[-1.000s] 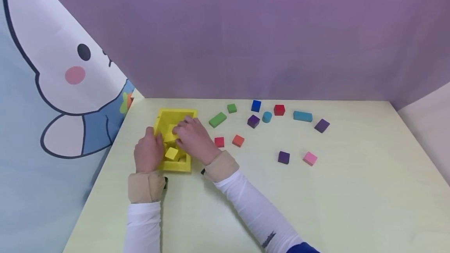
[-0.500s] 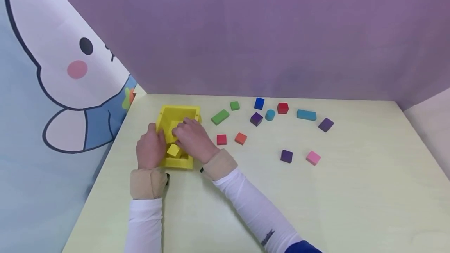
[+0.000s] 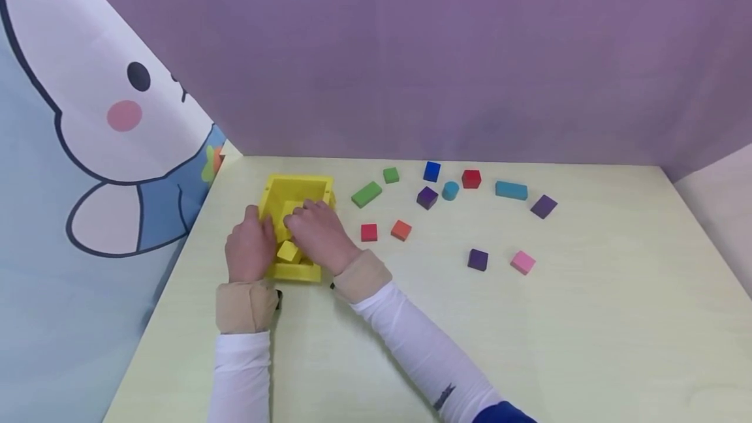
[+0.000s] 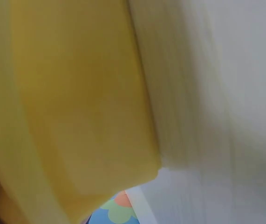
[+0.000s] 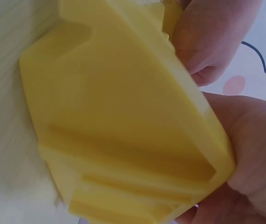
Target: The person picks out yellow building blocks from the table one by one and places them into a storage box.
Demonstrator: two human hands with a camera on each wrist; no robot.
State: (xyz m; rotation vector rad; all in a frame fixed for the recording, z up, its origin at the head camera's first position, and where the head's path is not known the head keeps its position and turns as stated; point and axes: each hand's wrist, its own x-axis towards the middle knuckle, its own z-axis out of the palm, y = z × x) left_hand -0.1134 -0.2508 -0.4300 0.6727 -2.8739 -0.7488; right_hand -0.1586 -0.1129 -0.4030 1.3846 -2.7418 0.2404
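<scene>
A yellow plastic box sits on the left part of the table. My left hand grips its left rim, with fingers curled over the edge; in the right wrist view this left hand shows at the top. My right hand reaches over the right rim into the box, knuckles bent. Its fingertips are hidden, so whether they hold something cannot be seen. A yellow block lies inside at the near end. The box's outer wall fills much of the left wrist view.
Right of the box lie a long green block, a small red block, an orange block, a purple cube, a light blue cylinder and several others. A purple backdrop stands behind the table.
My right hand has sunk slightly deeper into the box, with its fingers now out of sight. My left hand stays on the rim. The loose blocks lie unmoved; the head view shifts slightly.
</scene>
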